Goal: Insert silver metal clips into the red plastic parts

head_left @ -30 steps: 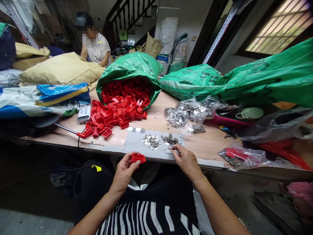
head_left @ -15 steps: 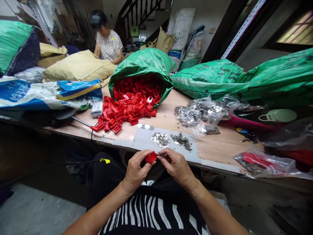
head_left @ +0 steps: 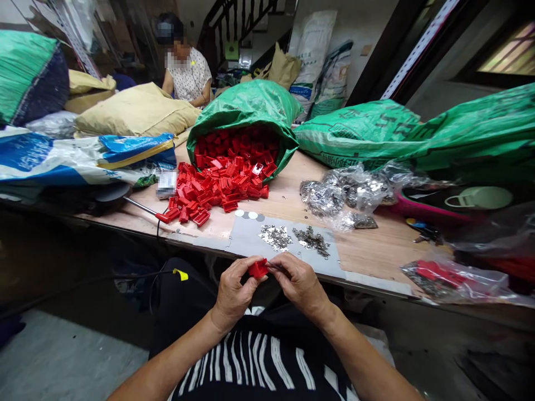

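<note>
My left hand (head_left: 234,284) pinches a small red plastic part (head_left: 258,269) just in front of the table edge. Against the right side of that part, my right hand (head_left: 297,278) is closed, thumb and forefinger pressed together. A thin dark piece shows at its fingertips, too small to name. Beyond the hands lies a grey mat (head_left: 246,236) bearing a pile of flat shiny metal pieces (head_left: 276,238) and a pile of darker small metal pieces (head_left: 312,240). Many red plastic parts (head_left: 221,186) spill from a green sack (head_left: 251,100) farther back.
Bags of metal pieces (head_left: 346,192) lie right of the mat. A plastic bag (head_left: 455,278) sits at the right edge. A red-handled tool (head_left: 165,217) lies near the front left. Full sacks (head_left: 137,114) line the back, where another person (head_left: 190,75) sits.
Both hands stay nearly in place, the red part still between them. The right fingertips have shifted slightly against it. The view has moved a little.
</note>
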The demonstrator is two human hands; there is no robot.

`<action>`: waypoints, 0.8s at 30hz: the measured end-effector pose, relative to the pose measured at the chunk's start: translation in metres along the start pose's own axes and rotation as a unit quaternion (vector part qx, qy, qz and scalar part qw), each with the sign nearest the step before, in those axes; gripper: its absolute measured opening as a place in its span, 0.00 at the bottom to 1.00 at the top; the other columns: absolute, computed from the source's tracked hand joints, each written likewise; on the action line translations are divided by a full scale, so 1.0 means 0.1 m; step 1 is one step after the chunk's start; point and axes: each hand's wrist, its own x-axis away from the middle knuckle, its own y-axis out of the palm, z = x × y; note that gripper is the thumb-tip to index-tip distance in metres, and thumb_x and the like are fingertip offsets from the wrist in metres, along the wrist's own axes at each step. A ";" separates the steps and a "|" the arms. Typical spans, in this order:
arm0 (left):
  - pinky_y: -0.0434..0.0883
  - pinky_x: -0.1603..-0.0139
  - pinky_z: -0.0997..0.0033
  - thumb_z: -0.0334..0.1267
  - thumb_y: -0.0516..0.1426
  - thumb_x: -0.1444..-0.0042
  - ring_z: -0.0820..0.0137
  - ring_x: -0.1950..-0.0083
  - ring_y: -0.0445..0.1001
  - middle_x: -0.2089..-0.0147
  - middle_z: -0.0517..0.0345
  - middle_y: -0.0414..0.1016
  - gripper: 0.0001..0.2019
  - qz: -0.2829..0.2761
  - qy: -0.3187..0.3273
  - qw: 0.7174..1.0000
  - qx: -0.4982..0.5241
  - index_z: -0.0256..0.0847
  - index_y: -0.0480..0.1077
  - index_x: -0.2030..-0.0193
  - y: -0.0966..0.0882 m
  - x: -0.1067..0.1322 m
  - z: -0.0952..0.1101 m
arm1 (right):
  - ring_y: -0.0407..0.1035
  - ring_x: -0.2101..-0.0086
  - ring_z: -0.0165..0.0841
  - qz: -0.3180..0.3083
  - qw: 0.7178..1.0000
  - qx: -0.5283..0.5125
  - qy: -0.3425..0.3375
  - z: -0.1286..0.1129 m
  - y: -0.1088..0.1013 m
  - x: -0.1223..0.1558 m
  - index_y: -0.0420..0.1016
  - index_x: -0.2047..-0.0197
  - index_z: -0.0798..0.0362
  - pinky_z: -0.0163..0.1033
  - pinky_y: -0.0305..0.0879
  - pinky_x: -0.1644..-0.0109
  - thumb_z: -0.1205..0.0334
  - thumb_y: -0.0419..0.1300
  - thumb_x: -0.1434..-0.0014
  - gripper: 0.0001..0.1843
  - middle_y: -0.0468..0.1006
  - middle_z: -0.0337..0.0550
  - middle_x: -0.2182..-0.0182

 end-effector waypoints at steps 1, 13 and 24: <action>0.71 0.48 0.64 0.36 0.61 0.45 0.63 0.52 0.76 0.53 0.53 0.79 0.15 0.003 0.002 1.000 -0.001 0.45 0.73 0.49 0.00 0.00 -0.01 | 0.70 0.65 0.33 0.004 1.000 -0.005 -0.004 0.00 0.01 0.00 0.71 0.62 0.51 0.38 0.67 0.61 0.68 0.54 0.37 0.06 0.75 0.43 0.68; 0.71 0.49 0.66 0.34 0.60 0.44 0.66 0.52 0.76 0.53 0.55 0.78 0.16 -0.002 0.029 1.000 -0.004 0.44 0.71 0.48 0.04 0.04 -0.03 | 0.68 0.66 0.32 -0.043 0.992 -0.083 0.081 0.03 -0.08 -0.02 0.72 0.61 0.51 0.36 0.64 0.60 0.63 0.55 0.37 0.05 0.75 0.42 0.66; 0.68 0.47 0.60 0.34 0.60 0.44 0.64 0.51 0.73 0.54 0.53 0.78 0.15 -0.003 0.102 0.994 -0.047 0.44 0.71 0.49 0.04 0.01 0.02 | 0.58 0.70 0.28 -0.075 0.947 -0.256 0.179 0.22 -0.01 -0.03 0.63 0.67 0.52 0.34 0.57 0.65 0.52 0.62 0.44 0.14 0.63 0.34 0.72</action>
